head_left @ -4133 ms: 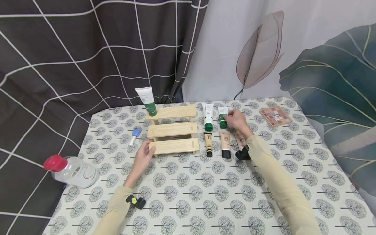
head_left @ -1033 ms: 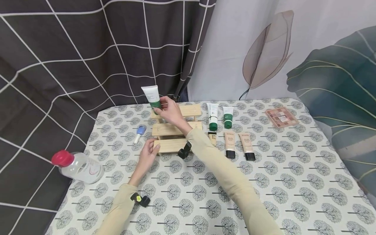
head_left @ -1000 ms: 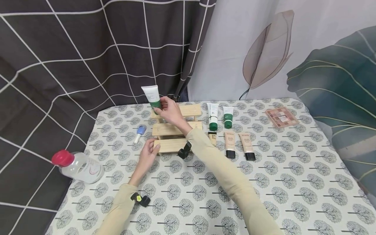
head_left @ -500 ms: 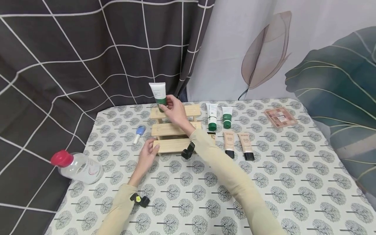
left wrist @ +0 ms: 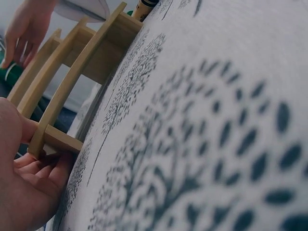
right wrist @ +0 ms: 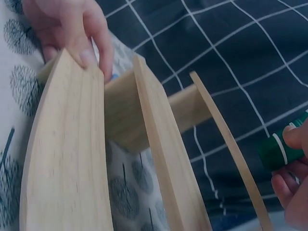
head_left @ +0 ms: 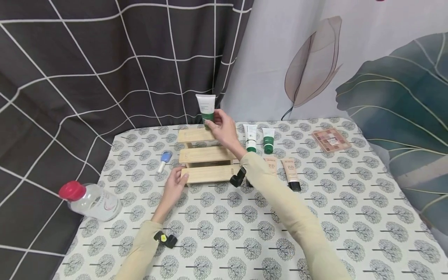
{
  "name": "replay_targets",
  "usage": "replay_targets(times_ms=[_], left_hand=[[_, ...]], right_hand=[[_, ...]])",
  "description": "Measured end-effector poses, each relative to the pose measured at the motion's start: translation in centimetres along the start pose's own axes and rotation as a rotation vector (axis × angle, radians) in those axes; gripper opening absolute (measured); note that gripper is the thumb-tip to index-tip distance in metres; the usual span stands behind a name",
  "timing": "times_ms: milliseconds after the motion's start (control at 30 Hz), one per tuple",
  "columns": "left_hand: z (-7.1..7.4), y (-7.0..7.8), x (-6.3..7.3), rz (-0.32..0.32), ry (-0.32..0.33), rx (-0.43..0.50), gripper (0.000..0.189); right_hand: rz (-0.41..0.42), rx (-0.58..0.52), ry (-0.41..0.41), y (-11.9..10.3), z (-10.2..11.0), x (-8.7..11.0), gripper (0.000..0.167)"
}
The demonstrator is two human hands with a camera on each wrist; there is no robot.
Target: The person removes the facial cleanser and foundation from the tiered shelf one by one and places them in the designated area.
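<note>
Head view: the whole desk (head_left: 245,233) is seen, with the wooden stepped shelf (head_left: 206,155) and the green-capped tube (head_left: 206,109); only the green cap is caught by the right wrist view.
Left wrist view: the shelf's lowest step is pinched by the left hand (head_left: 174,186), its thumb on top.
Change: the tube has been lifted off the top step's left end and carried right.
Tube position: held upright above the top step's right end, gripped at the cap by the right hand (head_left: 224,126), well apart from the left hand.

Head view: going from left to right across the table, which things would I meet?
Clear bottle with red cap → small blue item → wooden step shelf → two green-capped tubes → BB cream tube → eyeshadow palette.
</note>
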State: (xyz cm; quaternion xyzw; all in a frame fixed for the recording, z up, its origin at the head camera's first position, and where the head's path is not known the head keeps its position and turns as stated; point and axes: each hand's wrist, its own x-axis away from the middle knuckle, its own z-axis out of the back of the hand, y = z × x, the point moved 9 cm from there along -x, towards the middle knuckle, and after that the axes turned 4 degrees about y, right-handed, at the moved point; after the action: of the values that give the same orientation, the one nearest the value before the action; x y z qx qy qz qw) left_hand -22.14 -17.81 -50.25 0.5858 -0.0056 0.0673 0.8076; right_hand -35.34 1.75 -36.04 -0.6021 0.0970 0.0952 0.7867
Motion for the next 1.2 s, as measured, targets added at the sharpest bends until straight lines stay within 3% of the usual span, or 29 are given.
replay_targets(times_ms=[800, 1200], left_hand=[[0.1, -0.2, 0.2, 0.018, 0.011, -0.041, 0.051], [-0.1, 0.2, 0.3, 0.006, 0.005, -0.016, 0.049]], right_hand=[[-0.036, 0.145, 0.143, 3.3, 11.5, -0.1, 0.039], [-0.127, 0.202, 0.176, 6.0, 16.0, 1.3, 0.041]])
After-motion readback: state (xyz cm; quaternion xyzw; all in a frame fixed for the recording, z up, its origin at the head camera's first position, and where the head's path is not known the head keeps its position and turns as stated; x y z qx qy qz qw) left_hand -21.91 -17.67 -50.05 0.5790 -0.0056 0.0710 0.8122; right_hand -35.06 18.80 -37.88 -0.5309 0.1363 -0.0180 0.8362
